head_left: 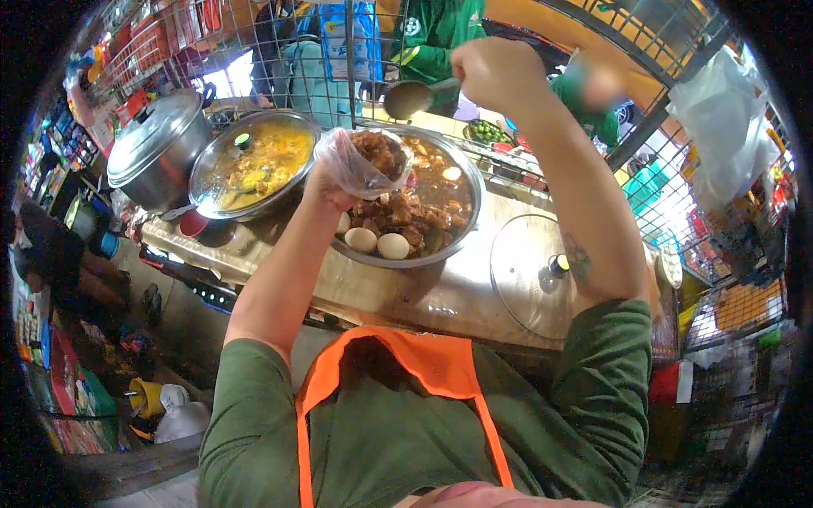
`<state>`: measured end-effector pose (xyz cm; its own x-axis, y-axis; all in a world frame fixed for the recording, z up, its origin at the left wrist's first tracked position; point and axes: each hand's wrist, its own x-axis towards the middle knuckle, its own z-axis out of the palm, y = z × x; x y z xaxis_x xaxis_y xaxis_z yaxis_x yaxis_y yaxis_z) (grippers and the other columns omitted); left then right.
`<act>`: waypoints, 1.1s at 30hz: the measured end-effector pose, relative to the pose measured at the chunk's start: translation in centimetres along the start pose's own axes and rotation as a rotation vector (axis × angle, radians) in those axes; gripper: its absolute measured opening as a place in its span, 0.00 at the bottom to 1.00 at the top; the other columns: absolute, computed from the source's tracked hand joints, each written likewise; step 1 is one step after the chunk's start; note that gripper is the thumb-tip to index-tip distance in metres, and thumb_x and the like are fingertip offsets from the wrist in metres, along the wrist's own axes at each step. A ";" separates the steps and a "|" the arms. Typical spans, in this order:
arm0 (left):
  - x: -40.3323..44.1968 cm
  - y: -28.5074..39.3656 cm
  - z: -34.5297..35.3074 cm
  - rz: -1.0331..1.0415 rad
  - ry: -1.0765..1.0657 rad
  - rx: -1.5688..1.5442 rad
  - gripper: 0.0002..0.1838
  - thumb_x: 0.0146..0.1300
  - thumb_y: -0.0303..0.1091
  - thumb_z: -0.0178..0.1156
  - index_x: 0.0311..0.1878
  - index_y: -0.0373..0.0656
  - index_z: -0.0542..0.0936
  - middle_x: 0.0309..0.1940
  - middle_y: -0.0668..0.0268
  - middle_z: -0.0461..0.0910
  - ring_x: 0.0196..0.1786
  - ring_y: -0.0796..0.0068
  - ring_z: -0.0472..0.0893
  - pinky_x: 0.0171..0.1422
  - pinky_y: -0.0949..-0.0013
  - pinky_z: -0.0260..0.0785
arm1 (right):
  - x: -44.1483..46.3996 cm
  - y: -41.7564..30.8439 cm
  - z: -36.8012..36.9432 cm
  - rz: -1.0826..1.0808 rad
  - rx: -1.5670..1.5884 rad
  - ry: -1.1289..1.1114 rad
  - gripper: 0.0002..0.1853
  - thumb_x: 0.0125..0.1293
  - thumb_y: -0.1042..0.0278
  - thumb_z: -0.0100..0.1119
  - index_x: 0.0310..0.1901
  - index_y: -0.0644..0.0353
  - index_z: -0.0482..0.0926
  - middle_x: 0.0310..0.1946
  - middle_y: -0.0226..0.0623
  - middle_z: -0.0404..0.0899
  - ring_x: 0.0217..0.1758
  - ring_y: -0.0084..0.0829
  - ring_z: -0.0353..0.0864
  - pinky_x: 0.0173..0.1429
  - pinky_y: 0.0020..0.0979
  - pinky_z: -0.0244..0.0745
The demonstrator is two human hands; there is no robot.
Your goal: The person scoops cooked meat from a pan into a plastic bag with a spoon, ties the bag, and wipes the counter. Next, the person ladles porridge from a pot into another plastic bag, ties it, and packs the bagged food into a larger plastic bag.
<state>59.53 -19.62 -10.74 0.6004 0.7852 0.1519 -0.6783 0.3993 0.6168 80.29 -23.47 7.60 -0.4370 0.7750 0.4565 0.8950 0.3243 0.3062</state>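
Observation:
My left hand is closed on a clear plastic bag with brown stewed meat in it, held over the left part of a wide metal basin. In that basin lie dark sauce, chunks of meat and several boiled eggs. My right hand is raised beyond the basin's right side, its fingers wrapped round the handle of a ladle. The ladle's bowl hangs above the basin's far edge, near the wire grille.
A lidded pot and a covered tray of yellow food stand at the left. A glass lid lies on the counter at the right. Behind the wire grille are people in green. Plastic bags hang at the right.

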 end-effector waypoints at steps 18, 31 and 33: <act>-0.6 0.7 -1.4 0.041 0.277 -0.039 0.30 0.64 0.57 0.44 0.55 0.39 0.69 0.52 0.51 0.72 0.53 0.47 0.73 0.55 0.33 0.64 | -4.7 6.5 8.7 0.290 0.587 -0.664 0.11 0.43 0.67 0.62 0.31 0.59 0.82 0.24 0.36 0.80 0.29 0.30 0.78 0.34 0.32 0.72; 1.5 -0.5 -1.7 0.049 0.204 -0.086 0.32 0.65 0.57 0.42 0.51 0.33 0.71 0.49 0.49 0.74 0.51 0.47 0.75 0.52 0.31 0.65 | -4.0 -0.7 0.7 0.068 -0.103 0.080 0.05 0.49 0.70 0.53 0.24 0.55 0.79 0.22 0.40 0.78 0.29 0.40 0.80 0.38 0.42 0.73; 1.6 -0.1 -2.1 0.046 0.222 -0.059 0.32 0.64 0.58 0.42 0.51 0.34 0.71 0.49 0.50 0.74 0.51 0.47 0.75 0.52 0.32 0.66 | -6.7 -0.2 2.0 -0.018 -0.201 0.130 0.05 0.48 0.70 0.53 0.21 0.54 0.78 0.19 0.37 0.77 0.26 0.38 0.79 0.36 0.41 0.72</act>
<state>59.69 -17.39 -12.23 0.4651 0.8853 0.0009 -0.7298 0.3829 0.5663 83.25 -27.63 2.79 -0.4723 0.6893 0.5494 0.8569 0.2133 0.4692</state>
